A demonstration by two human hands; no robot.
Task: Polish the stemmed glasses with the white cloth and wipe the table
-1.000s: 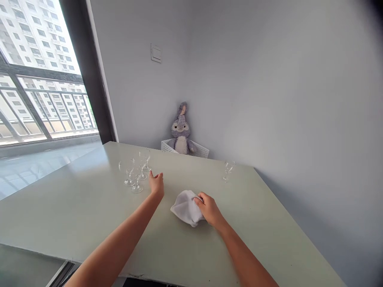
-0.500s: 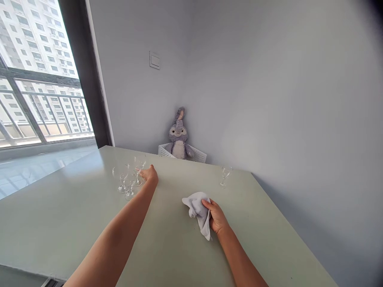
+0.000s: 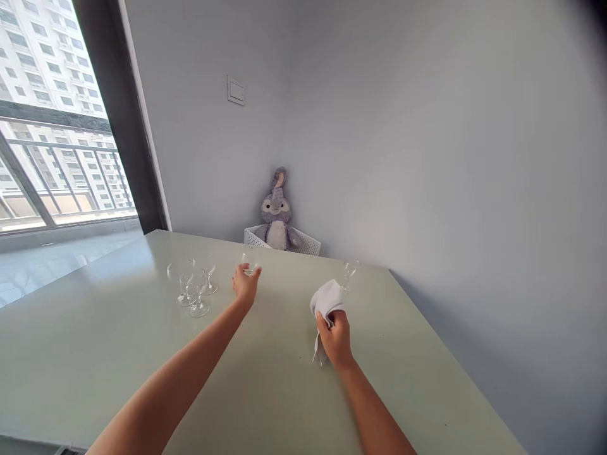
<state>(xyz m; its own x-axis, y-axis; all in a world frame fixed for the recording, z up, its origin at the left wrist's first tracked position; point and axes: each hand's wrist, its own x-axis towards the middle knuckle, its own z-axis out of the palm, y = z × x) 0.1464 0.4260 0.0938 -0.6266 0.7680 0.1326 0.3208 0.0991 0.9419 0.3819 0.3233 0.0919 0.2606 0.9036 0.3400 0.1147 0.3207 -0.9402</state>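
Note:
My left hand [image 3: 245, 283] is closed around a small clear stemmed glass [image 3: 250, 256], whose bowl shows above the fingers; its stem and foot are hidden. Left of that hand, several more stemmed glasses [image 3: 200, 292] stand upright in a close group. A crumpled pale cloth [image 3: 328, 297] is gripped in my right hand [image 3: 337, 336], one corner hanging down toward the tabletop. Just behind the cloth, another stemmed glass [image 3: 349, 272] stands upright on its own, its lower part close to the cloth's edge.
The pale green table [image 3: 265, 392] ends at a wall on the right. Beyond its back edge, a grey plush rabbit [image 3: 277, 218] sits in a white perforated basket [image 3: 307, 244] in the corner. A window [image 3: 61, 158] is at the left.
My left hand has moved right, away from the glass group, with one glass in it. My right hand has lifted and turned the cloth toward the lone glass. The view has shifted slightly.

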